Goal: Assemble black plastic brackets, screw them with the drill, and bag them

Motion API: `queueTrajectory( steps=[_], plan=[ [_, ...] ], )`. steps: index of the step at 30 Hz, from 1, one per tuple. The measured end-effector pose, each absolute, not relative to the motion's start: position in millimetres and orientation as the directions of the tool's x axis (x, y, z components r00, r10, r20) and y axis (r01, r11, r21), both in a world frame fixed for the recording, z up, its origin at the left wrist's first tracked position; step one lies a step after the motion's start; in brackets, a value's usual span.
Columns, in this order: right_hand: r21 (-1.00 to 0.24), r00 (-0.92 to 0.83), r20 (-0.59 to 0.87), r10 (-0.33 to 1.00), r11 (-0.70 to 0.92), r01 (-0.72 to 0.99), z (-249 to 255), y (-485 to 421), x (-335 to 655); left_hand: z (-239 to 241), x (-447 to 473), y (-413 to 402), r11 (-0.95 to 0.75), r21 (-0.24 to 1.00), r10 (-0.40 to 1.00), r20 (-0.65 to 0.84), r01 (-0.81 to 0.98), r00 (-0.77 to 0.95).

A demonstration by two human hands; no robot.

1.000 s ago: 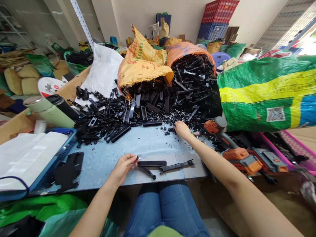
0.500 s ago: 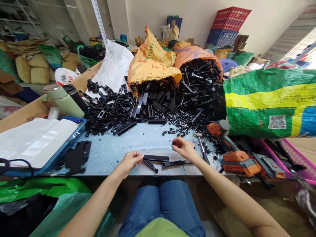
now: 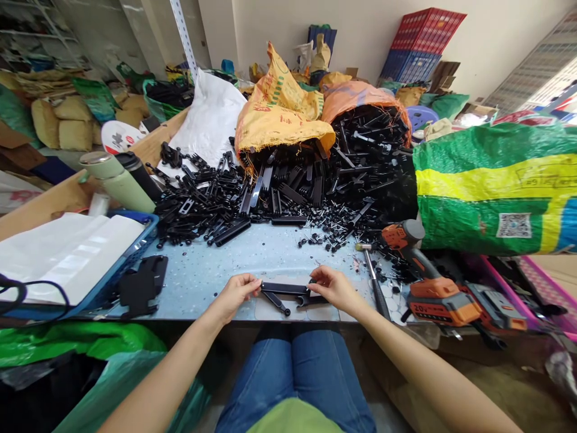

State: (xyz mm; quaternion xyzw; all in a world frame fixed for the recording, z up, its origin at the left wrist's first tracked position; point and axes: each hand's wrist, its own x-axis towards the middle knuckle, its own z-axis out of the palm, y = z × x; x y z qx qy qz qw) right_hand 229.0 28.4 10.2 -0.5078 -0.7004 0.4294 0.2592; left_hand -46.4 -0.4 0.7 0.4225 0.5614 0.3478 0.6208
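Note:
My left hand pinches the left end of a long flat black bar at the table's near edge. A shorter black arm with a round eye end angles down from the same end. At the bar's right end, my right hand is closed, thumb and finger together on a small black part mostly hidden by the fingertips. Under that hand lies a black fork-ended piece, partly covered. A pile of small black-headed pins is spread beyond the right hand.
A hammer and an orange cordless driver lie to the right. Heaps of black parts spill from a yellow sack and an orange sack. At left stand a blue tray and a black plate.
My right hand has moved down and left, bringing the small black part to the bar's right end. My left hand keeps its hold on the other end. The view has shifted slightly.

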Motion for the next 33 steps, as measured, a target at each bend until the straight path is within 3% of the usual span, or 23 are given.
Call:
queueTrajectory(
  steps=[2,5,8,11,14,16,18,21,24,27,29,31,33],
  plan=[
    [-0.795,-0.374,-0.012,0.927,0.218,0.565,15,25,227,1,-45,0,0.405,0.908,0.901,-0.417,0.111,0.123],
    [-0.613,-0.459,0.103,0.882,0.420,0.669,16,19,225,-4,-41,1,0.354,0.903,0.935,-0.349,0.244,-0.066],
    [-0.422,-0.581,0.173,0.796,0.593,0.686,6,12,225,-16,-40,3,0.339,0.904,0.935,-0.291,0.261,-0.204],
    [-0.354,-0.640,0.232,0.732,0.677,0.645,-7,6,230,-25,-42,2,0.353,0.890,0.935,-0.323,0.288,-0.146],
    [-0.343,-0.677,0.255,0.690,0.719,0.604,-15,1,240,-23,-38,-4,0.186,0.831,0.982,-0.149,0.525,-0.112],
    [-0.302,-0.706,0.217,0.674,0.734,0.608,-17,1,248,-17,-29,-7,-0.077,0.698,0.996,0.080,0.712,0.029],
    [-0.229,-0.676,0.172,0.716,0.697,0.680,-19,4,255,-13,-13,-8,-0.374,0.512,0.927,0.220,0.774,0.303],
    [-0.152,-0.574,0.114,0.811,0.586,0.796,-16,11,263,-8,10,-2,-0.574,0.375,0.815,0.181,0.728,0.550],
    [-0.270,-0.610,0.077,0.789,0.605,0.749,4,15,267,7,19,0,-0.501,0.451,0.857,0.143,0.739,0.494],
    [-0.605,-0.719,0.147,0.680,0.637,0.478,35,6,263,37,16,-18,-0.474,0.645,0.857,0.182,0.599,0.482],
    [-0.797,-0.731,0.210,0.649,0.547,0.257,51,-6,252,57,15,-37,-0.458,0.772,0.852,0.238,0.441,0.467],
    [-0.906,-0.676,0.243,0.696,0.412,0.098,54,-18,232,69,18,-55,-0.403,0.860,0.876,0.263,0.314,0.404],
    [-0.939,-0.529,0.302,0.793,0.342,-0.023,43,-22,202,67,26,-66,-0.357,0.897,0.914,0.278,0.261,0.295]
  ],
)
